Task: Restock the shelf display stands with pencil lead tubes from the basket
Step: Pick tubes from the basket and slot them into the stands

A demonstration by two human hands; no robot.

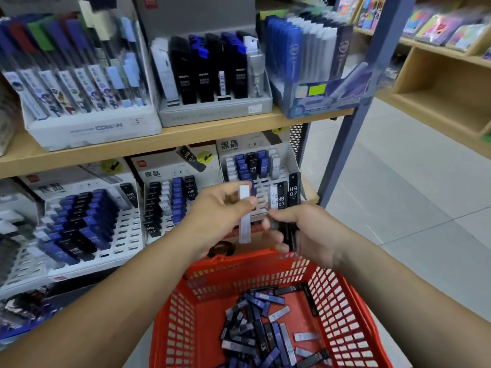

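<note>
Left grip (220,211) snug on white tube (244,227), right grip (305,232) on black tubes (293,192)

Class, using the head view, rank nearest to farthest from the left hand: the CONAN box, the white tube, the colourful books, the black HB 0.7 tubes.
1. white tube: pinched in the left hand.
2. black HB 0.7 tubes: held in the right hand.
3. CONAN box: upper shelf, left.
4. colourful books: far right shelf.

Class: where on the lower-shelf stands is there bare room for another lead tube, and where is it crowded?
Bare slots: the right columns of the left stand, beside its tubes; the front rows of the right stand. Crowded: the left stand's left columns and the near half of the basket.
</note>
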